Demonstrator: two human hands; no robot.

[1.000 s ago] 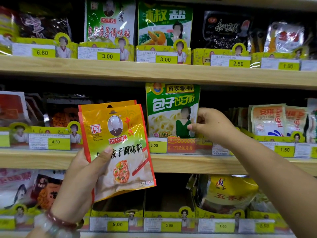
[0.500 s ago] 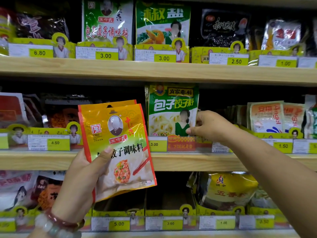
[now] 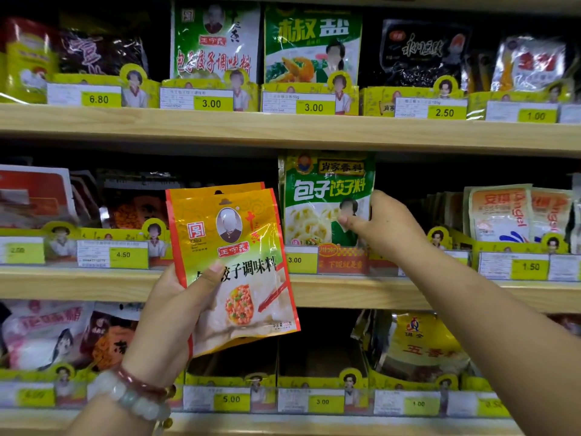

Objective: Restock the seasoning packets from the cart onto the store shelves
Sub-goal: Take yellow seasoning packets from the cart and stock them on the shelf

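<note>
Item: orange seasoning packets (image 3: 232, 265), a pair, gripped by the left hand (image 3: 176, 306) near the middle shelf (image 3: 377, 294). Right hand (image 3: 386, 225) pinches the green packet (image 3: 323, 196) standing in its tray. Advice: seat the green packet upright, label forward, behind its price tag before releasing.

- Three pale wooden shelf boards run across the whole view: an upper board (image 3: 283, 129), a middle board (image 3: 361, 292) and a lower board (image 3: 283, 423) at the bottom edge.
- Yellow cardboard display trays (image 3: 314, 377) line the front of each board.
- White and yellow price labels (image 3: 210, 103) sit on the tray fronts, reading 6.80, 3.00, 2.50 and others.
- The space behind the shelves is dark, possibly a black back panel (image 3: 418, 177).
- Light falls evenly from the front.
</note>
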